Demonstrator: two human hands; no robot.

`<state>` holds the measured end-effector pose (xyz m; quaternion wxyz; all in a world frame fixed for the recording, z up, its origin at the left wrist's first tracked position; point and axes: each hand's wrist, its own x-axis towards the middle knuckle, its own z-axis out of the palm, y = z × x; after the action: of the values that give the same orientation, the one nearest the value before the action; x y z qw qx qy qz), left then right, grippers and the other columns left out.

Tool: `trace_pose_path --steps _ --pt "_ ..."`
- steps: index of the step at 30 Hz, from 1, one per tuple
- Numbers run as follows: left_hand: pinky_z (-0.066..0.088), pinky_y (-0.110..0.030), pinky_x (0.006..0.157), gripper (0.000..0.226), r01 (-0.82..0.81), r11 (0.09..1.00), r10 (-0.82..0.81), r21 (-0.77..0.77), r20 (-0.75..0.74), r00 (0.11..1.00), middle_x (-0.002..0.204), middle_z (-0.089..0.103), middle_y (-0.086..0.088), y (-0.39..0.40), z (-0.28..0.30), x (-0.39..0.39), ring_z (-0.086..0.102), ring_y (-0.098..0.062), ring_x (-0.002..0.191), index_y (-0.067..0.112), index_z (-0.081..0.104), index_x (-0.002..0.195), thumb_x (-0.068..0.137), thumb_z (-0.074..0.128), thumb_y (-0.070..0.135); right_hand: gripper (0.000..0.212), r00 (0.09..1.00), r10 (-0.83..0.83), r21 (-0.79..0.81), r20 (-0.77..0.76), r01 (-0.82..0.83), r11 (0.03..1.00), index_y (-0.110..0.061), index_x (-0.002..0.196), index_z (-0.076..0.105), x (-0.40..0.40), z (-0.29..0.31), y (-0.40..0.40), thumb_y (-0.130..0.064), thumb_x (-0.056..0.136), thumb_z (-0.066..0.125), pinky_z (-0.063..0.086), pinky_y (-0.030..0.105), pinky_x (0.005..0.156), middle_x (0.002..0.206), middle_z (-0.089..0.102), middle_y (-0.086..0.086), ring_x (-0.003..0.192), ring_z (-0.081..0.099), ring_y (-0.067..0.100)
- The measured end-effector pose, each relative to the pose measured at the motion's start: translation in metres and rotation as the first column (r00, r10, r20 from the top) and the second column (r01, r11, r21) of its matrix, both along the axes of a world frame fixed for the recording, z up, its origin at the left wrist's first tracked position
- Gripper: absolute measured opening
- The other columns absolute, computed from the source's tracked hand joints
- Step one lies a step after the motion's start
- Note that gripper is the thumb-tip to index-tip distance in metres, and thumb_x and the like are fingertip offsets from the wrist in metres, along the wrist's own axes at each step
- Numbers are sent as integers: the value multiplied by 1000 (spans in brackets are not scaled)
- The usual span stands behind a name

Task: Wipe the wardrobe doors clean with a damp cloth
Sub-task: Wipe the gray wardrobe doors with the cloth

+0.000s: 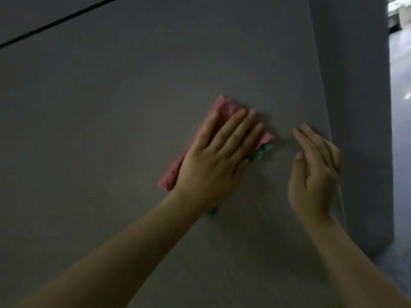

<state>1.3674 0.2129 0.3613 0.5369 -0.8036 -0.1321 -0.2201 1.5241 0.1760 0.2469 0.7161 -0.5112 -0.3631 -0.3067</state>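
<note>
I've got the grey wardrobe door (144, 90) filling my view — left hand (213, 165) flat, fingers straight, pressing the pink-and-green cloth (178, 167) against it; right hand (315, 174) just beside, relaxed, holding nothing.

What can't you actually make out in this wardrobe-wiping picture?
Head view only:
- Cloth: its middle lies hidden under the left hand.
- Whether the right hand touches the wardrobe door: unclear, blurred.
- Dampness or dirt: too dim to tell.
- Door's lower part: cut off by the frame edge.
</note>
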Motion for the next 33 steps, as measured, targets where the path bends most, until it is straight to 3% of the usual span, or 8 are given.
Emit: trace_pose_path --steps 5,9,11,15,20,23,27,33 --pt "6 -46 117 54 -44 998 40 54 64 997 156 24 -7 3 -3 47 21 -25 144 14 24 150 101 30 37 36 994 112 73 -2 -111 991 -6 123 58 7 0 -3 1 93 39 42 40 100 124 57 4 115 49 21" --pt "8 -45 117 55 -57 998 61 24 -277 959 152 34 -5 -3 -56 13 31 -23 141 17 36 145 92 30 32 36 986 162 133 -37 -155 979 -15 124 53 6 5 -6 -1 93 41 45 41 96 112 51 -23 108 52 24" --pt "2 -43 119 56 -86 996 83 5 -338 938 154 28 -4 -6 -67 -11 27 -21 142 17 33 147 93 29 32 36 989 142 134 -40 -136 982 -16 124 54 5 5 -8 -2 93 41 46 46 95 111 51 -24 107 53 24" --pt "5 -44 119 56 -44 999 45 16 -126 991 154 24 -5 -1 -33 -22 22 -21 143 16 32 148 96 42 35 35 994 84 69 -69 -80 994 -10 122 60 -4 5 -7 -7 93 40 42 40 99 124 61 4 115 52 20" --pt "8 -47 117 51 -11 1000 9 14 177 984 154 28 -9 1 14 34 24 -25 144 14 29 148 102 32 34 38 998 59 2 -33 -59 998 -8 125 59 -8 0 -7 -9 93 39 35 36 102 129 58 7 121 51 22" --pt "4 -45 118 52 -34 999 35 -7 193 981 155 25 -9 1 2 36 21 -25 144 12 26 149 102 29 34 38 998 36 -2 -42 -36 999 -8 125 59 -11 1 -6 -10 93 38 35 41 102 130 58 8 122 51 25" --pt "4 -44 119 54 -59 998 62 -32 94 994 156 23 -8 -3 -3 -3 18 -23 145 14 26 150 101 33 35 38 1000 6 0 7 -6 1000 -6 123 61 -34 5 -5 -12 94 38 35 52 101 132 57 10 121 50 31" --pt "8 -46 119 52 -115 993 117 -18 192 974 154 18 -6 -3 4 -94 18 -21 144 15 26 148 101 33 34 38 987 159 23 3 -159 987 -7 124 60 -109 23 -1 -14 94 39 34 50 103 134 54 10 125 46 29"
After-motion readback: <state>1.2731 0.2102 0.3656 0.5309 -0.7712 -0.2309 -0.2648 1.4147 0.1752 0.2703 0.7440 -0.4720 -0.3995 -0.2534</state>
